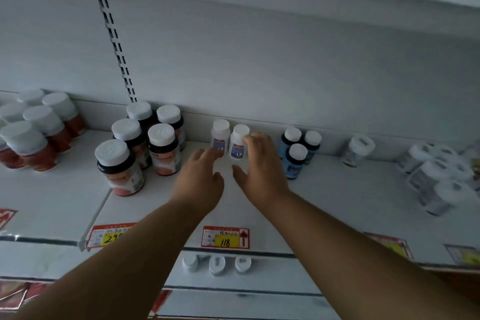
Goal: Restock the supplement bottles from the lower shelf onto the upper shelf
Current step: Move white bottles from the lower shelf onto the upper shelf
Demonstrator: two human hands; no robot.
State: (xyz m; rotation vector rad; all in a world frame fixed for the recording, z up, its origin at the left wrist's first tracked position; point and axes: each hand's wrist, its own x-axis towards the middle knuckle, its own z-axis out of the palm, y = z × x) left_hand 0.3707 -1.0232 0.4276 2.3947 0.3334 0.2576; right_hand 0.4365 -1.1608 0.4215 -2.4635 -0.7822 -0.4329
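My left hand (200, 176) and right hand (262, 166), fingers spread and gripping nothing, flank 2 small white plastic bottles (230, 141) at the white upper shelf's (337, 202) back edge.

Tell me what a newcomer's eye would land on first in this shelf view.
First, the two bare hands at the centre: the left hand and right hand reach with spread fingers toward two small white bottles standing side by side at the back of the upper shelf. Next, the red and yellow price tag marked 118 on the shelf's front edge, and three white caps on the lower shelf below it.
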